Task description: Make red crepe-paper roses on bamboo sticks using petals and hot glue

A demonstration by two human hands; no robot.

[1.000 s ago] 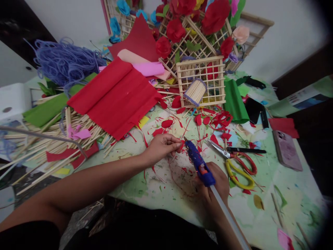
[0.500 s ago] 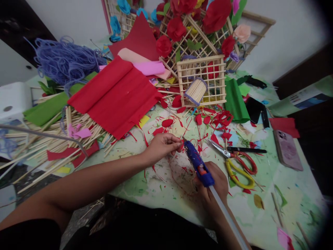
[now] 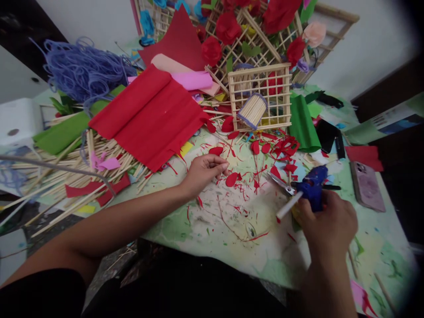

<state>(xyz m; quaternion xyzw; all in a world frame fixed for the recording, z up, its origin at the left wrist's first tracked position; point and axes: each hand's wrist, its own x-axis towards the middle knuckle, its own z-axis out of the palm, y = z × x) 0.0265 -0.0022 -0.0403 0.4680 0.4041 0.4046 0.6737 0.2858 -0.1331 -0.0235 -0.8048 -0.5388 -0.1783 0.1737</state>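
My right hand [image 3: 327,227] grips a blue glue gun [image 3: 311,187] with a white glue stick poking out towards the left, held low over the scissors [image 3: 281,183] at the right of the table. My left hand [image 3: 202,170] rests near the table's middle, fingertips pinched beside a red paper petal [image 3: 231,179] that lies on the table; whether the fingers touch it I cannot tell. More red petals [image 3: 255,147] and paper scraps are scattered just beyond it.
A red crepe sheet [image 3: 152,117] covers wooden sticks [image 3: 59,176] at the left. A stick-lattice box [image 3: 260,97] and a trellis with paper flowers [image 3: 228,26] stand behind. Purple cord [image 3: 82,70], green paper [image 3: 301,123] and a phone [image 3: 366,185] lie around.
My right hand swung the glue gun away from the petal to the right, over the scissors, turning it round. My left hand stayed near the petal, which now lies on the table.
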